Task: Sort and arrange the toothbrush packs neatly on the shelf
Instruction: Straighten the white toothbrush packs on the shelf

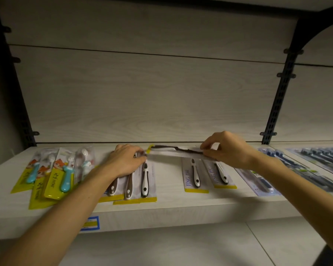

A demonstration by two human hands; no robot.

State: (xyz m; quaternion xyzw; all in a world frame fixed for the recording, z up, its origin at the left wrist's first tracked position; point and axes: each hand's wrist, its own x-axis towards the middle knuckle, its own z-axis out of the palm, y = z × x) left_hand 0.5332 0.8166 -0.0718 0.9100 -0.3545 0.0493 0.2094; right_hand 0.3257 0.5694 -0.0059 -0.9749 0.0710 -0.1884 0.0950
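Note:
A brown toothbrush pack (173,151) hangs sideways just above the pale shelf (169,208). My left hand (126,161) pinches its yellow-tipped left end, and my right hand (228,150) pinches its right end. Under my left hand lies a stack of brown and black-white toothbrush packs (140,186). Two black-white packs (207,174) lie side by side below the held pack, in front of my right hand. Children's packs with teal brushes and yellow cards (52,175) overlap at the left.
Blue and dark toothbrush packs (288,169) lie in rows at the right end of the shelf. A blue price label (90,223) sticks to the shelf's front edge. Black slotted uprights (279,100) flank the pale back panel, and another shelf sits overhead.

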